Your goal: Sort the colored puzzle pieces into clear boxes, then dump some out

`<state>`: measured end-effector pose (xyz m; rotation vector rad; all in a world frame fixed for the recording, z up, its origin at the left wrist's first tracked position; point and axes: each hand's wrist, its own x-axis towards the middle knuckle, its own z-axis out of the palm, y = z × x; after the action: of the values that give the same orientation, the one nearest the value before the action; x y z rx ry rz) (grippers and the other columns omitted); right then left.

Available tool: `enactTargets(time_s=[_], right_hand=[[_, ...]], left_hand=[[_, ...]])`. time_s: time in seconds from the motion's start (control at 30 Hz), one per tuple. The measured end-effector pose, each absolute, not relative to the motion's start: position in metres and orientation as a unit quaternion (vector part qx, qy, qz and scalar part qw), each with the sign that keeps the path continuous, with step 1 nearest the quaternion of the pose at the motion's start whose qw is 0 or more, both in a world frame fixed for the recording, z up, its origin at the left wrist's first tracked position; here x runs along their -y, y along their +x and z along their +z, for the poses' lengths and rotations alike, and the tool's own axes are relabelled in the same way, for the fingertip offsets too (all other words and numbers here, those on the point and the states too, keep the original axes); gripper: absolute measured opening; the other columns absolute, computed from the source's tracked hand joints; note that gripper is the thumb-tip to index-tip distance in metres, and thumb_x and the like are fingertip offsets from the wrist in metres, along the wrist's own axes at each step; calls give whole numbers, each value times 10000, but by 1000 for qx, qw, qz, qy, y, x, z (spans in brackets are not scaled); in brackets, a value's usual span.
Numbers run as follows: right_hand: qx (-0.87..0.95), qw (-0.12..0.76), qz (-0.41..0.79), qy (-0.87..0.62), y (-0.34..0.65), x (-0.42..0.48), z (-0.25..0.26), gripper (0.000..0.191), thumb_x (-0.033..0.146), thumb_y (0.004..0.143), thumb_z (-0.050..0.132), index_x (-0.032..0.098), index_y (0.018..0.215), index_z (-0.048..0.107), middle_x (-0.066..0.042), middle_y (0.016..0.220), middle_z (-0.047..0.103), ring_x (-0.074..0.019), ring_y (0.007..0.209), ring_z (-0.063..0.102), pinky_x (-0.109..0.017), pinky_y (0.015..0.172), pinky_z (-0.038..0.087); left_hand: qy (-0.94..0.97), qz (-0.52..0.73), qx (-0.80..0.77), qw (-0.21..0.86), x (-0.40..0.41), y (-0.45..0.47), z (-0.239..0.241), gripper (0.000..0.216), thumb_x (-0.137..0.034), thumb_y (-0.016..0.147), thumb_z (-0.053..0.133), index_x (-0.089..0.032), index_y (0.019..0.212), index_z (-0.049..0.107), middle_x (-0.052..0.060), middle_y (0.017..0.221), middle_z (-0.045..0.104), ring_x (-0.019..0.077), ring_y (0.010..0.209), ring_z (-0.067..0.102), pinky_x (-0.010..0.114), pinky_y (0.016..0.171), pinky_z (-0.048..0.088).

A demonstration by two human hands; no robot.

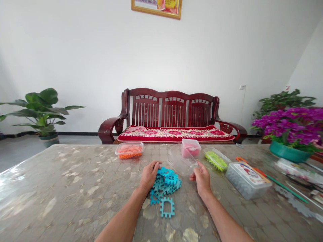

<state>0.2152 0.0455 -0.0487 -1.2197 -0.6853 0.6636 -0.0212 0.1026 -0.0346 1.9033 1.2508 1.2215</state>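
Note:
Blue interlocking plastic building pieces (165,183) lie in a heap in front of me. My left hand (149,174) is curled against the heap's left side, its fingers closed at the upper edge and partly hidden. A clear plastic container (182,160) is tilted beyond the heap, its right edge pinched in my right hand (202,177). No pieces show inside that container. One square blue frame piece (167,207) lies flat, nearest to me.
Tubs of orange pieces (130,151), pink pieces (191,148) and green pieces (216,159) stand along the far side. To the right are a grey lidded box (248,179), a green stick (287,189) and a flower pot (290,150). A wooden bench (173,107) stands beyond the table (75,198).

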Motion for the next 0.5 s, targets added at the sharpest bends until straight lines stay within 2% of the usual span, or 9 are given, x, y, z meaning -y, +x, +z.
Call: enactTargets(time_s=[0.3,0.5], right_hand=[[311,702,299,-567,210,-40,-47,452,354,603,609,196,1011,494,92,604,580,-135,427,581,-246,379,498],[323,680,286,-593,206,-37,-47,378,379,607,586,223,923,450,100,576,567,-126,365,535,-226,309,427]], left_hand=[[717,434,-474,270,-104,-22,-36,345,-381,903,422,-216,992,711,34,855,762,220,879,702,298,811,493],[712,364,-564,206,-102,-25,-33,333,-294,932,394,-216,1047,696,55,1050,750,220,1003,680,279,842,472]])
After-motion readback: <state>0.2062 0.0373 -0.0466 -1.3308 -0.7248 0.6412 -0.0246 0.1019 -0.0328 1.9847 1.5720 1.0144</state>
